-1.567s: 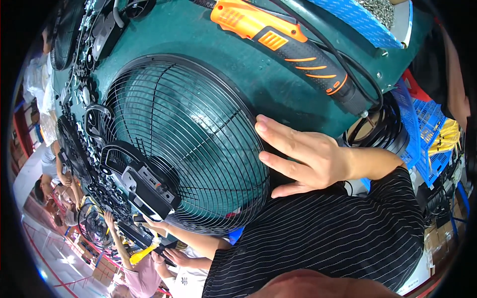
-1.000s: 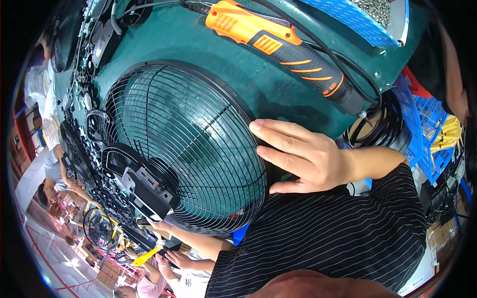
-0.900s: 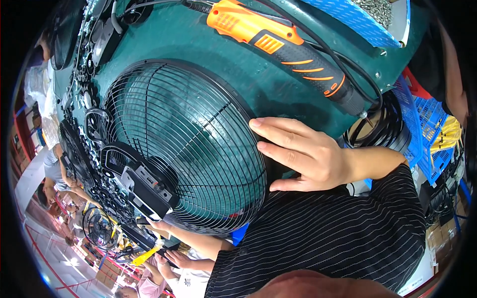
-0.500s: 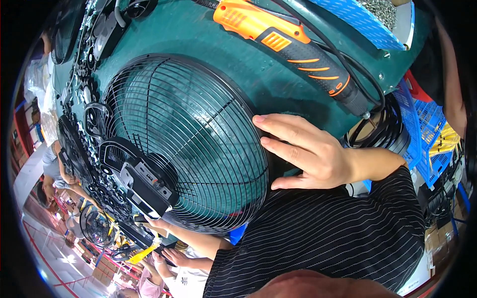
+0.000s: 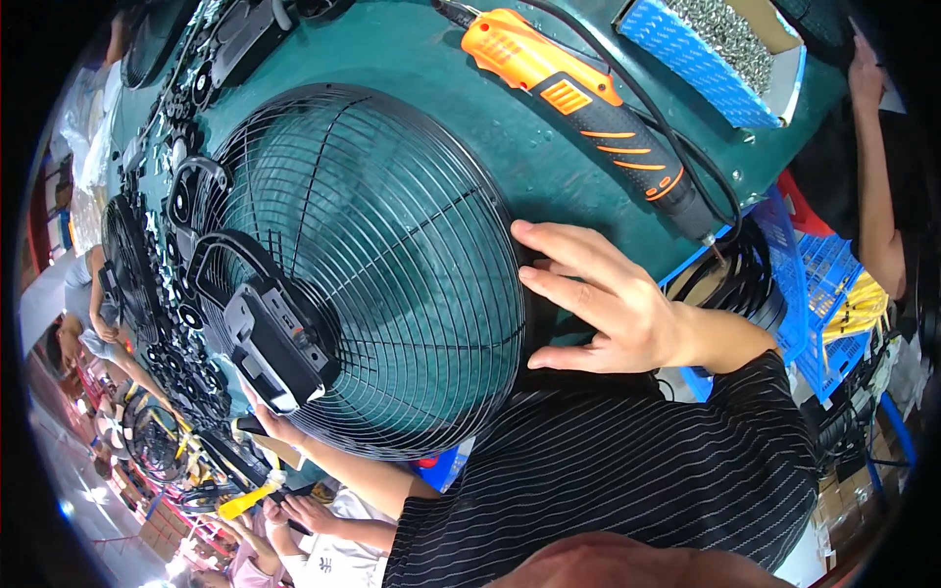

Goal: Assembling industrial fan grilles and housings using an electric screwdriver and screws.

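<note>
- Nearest, a black striped sleeve [image 5: 627, 461] fills the lower middle of the view, and the person's right forearm leaves it toward the bench.
- The right hand [image 5: 613, 304] lies flat, palm down and fingers spread, holding nothing; its fingertips [image 5: 524, 232] touch the right rim of the fan guard.
- The left hand [image 5: 267, 419] is mostly hidden under the guard's near rim; only a few fingers show there, so whether it grips or just props the rim cannot be told.
- The fan guard [image 5: 392, 245], a round black wire grille, lies flat on the green bench [image 5: 412, 59], reaching past the near edge.
- A black motor housing [image 5: 274, 343] sits on the guard's left part, touching the wires.
- Just beyond the right hand, an orange and black power screwdriver [image 5: 588, 113] lies slantwise across the bench, tip toward the near right edge, with a black cable [image 5: 686, 137] looping beside it.
- At the far right corner stands a blue box [image 5: 716, 44] of small metal parts.
- Off the right edge, blue crates [image 5: 823, 284] stand below bench level, with another person's arm [image 5: 877, 186] above them.
- Along the left edge, black plastic parts [image 5: 186, 196] lie in a row, and other workers' arms show further left.
</note>
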`<state>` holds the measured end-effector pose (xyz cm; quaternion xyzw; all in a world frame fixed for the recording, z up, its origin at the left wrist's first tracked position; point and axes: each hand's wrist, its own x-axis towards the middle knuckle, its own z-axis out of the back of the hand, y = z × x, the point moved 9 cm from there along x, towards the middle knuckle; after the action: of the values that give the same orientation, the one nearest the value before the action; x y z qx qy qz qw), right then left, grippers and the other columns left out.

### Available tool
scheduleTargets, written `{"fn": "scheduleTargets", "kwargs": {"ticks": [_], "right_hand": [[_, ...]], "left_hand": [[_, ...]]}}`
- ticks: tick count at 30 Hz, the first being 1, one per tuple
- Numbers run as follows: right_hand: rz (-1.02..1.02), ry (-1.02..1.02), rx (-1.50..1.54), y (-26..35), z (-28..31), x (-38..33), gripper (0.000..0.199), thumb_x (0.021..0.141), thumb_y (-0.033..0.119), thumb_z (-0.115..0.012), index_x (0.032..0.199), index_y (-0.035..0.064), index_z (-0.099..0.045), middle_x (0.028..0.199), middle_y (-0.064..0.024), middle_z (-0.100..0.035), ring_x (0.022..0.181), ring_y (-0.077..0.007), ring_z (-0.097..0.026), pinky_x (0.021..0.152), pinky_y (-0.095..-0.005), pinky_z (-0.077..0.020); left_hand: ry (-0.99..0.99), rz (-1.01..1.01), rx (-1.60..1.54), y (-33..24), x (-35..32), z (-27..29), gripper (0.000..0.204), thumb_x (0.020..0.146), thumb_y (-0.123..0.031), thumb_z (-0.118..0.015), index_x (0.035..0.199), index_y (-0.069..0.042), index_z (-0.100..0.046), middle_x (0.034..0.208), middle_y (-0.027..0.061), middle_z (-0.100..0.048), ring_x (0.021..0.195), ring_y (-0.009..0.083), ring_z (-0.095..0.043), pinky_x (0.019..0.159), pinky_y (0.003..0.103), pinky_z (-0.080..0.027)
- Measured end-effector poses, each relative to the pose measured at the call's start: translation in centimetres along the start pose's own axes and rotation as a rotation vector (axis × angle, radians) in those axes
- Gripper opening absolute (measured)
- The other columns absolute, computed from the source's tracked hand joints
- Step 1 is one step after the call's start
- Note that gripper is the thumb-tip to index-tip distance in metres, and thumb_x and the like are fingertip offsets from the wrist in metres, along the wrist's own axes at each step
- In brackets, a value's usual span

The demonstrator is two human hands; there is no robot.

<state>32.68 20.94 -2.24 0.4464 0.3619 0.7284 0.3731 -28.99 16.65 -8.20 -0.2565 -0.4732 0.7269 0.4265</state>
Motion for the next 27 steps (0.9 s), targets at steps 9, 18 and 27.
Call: {"fn": "scheduleTargets", "kwargs": {"ticks": [9, 18, 27], "right_hand": [[0.002, -0.144, -0.685, 1.2, 5.1, 3.8, 0.057, 0.073, 0.013, -0.083, 0.124, -0.0015, -0.059, 0.132, -0.0203, -0.057, 0.118, -0.0379, -0.056, 0.098, -0.0444, -0.0466], [-0.113, 0.033, -1.061, -3.7, 7.5, 5.6, 0.061, 0.083, 0.011, -0.072, 0.137, -0.0032, -0.048, 0.113, -0.0208, -0.059, 0.103, -0.0364, -0.058, 0.090, -0.0431, -0.0466], [-0.408, 0.091, -0.796, -6.1, 8.3, 7.3, 0.061, 0.079, 0.002, -0.063, 0.137, -0.0049, -0.048, 0.110, -0.0158, -0.064, 0.094, -0.0207, -0.063, 0.085, -0.0319, -0.0494]], "left_hand": [[-0.224, -0.278, 0.495, -16.3, -7.5, -0.5, 0.034, 0.098, -0.005, -0.057, 0.132, 0.001, -0.056, 0.114, 0.0113, -0.065, 0.094, 0.0146, -0.062, 0.082, 0.026, -0.051], [0.143, -0.111, 1.020, -13.6, -7.5, -1.8, 0.025, 0.080, -0.020, -0.070, 0.101, -0.007, -0.073, 0.091, 0.0118, -0.072, 0.084, 0.0306, -0.070, 0.076, 0.039, -0.054], [0.334, 0.025, 1.238, -11.2, -4.9, -2.1, 0.025, 0.072, -0.020, -0.072, 0.095, -0.010, -0.076, 0.083, 0.0122, -0.072, 0.082, 0.0314, -0.070, 0.075, 0.041, -0.055]]}}
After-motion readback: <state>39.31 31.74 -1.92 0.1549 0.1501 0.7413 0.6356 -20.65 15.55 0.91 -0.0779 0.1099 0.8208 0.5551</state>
